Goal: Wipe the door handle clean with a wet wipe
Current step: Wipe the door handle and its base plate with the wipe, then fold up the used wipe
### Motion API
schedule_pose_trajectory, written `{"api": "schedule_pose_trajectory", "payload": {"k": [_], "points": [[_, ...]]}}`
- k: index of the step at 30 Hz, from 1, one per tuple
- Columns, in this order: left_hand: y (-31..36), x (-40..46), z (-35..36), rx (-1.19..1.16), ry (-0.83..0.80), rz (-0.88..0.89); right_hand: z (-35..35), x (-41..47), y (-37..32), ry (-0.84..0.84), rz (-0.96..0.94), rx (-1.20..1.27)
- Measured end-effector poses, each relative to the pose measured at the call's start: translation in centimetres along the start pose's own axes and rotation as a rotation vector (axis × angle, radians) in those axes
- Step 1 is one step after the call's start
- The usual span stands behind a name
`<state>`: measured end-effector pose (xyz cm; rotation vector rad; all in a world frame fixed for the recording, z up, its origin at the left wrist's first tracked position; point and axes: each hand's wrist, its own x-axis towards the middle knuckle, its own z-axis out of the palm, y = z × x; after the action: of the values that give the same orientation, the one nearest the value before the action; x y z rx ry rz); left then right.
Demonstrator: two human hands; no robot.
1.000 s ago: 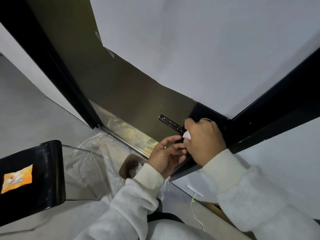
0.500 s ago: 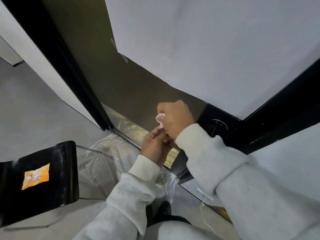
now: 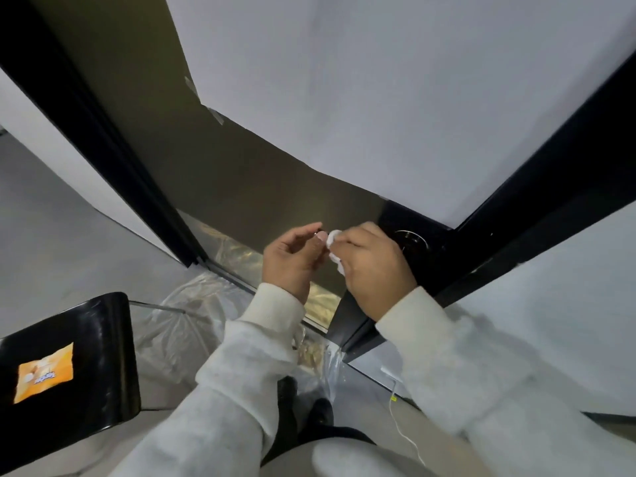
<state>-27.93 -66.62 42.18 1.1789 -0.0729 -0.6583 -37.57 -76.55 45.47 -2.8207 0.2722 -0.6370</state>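
Both hands are up against the dark bronze metal door [image 3: 241,187], right in the middle of the view. Right hand [image 3: 373,270] has its fingers curled around a small crumpled white wet wipe [image 3: 333,241], so that grip is closed tight on it, with the wipe poking out at about 10 o'clock from the knuckles. Left hand [image 3: 292,259] sits just beside it at 9 o'clock, fingers loosely bent, fingertips touching the wipe's edge; can't tell if it's actually pinching anything. The door handle itself is hidden behind the hands, only a tiny dark bit shows between the fingers. A round metal lock plate [image 3: 411,239] sits on the black door edge at 3 o'clock from the right hand. Down at 8 o'clock there's a glossy black chair [image 3: 69,359] with an orange wipe packet [image 3: 44,371] lying on it. Clear plastic sheeting [image 3: 179,325] is crumpled on the floor by the door.
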Motion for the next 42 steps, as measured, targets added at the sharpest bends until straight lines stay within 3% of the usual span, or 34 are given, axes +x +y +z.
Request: {"api": "schedule_pose_trajectory", "payload": {"k": [2, 5, 11, 15, 21, 26, 29, 31, 33, 35, 38, 42], "points": [[-0.1, 0.0, -0.2, -0.011, 0.022, -0.014, 0.5, 0.4, -0.1, -0.017, -0.007, 0.072], [-0.2, 0.2, -0.2, -0.044, 0.037, -0.042, -0.3, -3.3, 1.2, 0.094, 0.024, 0.132], [-0.3, 0.2, 0.2, -0.090, 0.114, -0.039, -2.0, -8.3, 2.7, 0.203, 0.022, -0.053], [0.0, 0.3, 0.4, -0.118, 0.125, -0.053, -1.4, -9.6, 1.0, 0.343, 0.337, 0.148], [0.1, -0.2, 0.8, -0.102, 0.133, -0.053, 1.3, -8.5, -1.6, 0.446, 0.970, 0.781], [-0.9, -0.8, -0.6, -0.118, 0.123, -0.042, 3.8, -8.2, -1.9, 0.332, 1.122, 0.951], [-3.8, -2.0, -3.8, 0.099, 0.186, -0.140, 5.8, -8.4, -2.2, 0.228, 1.235, 1.075], [-6.2, -3.3, -6.4, 0.194, 0.175, -0.266, 7.6, -8.5, -2.7, 0.098, 1.202, 1.046], [-8.2, -4.4, -8.9, 0.138, 0.118, -0.383, 10.0, -8.3, -3.3, -0.070, 1.113, 0.977], [-9.9, -4.8, -11.2, 0.127, 0.083, -0.391, 12.6, -8.3, -3.9, -0.223, 1.033, 0.908], [-12.0, -4.1, -14.6, 0.267, 0.181, -0.366, 16.9, -8.0, -4.6, -0.361, 0.969, 0.798], [-16.5, -1.4, -21.0, 0.534, 0.341, -0.494, 24.2, -8.2, -4.8, -0.538, 0.934, 0.697]]}}
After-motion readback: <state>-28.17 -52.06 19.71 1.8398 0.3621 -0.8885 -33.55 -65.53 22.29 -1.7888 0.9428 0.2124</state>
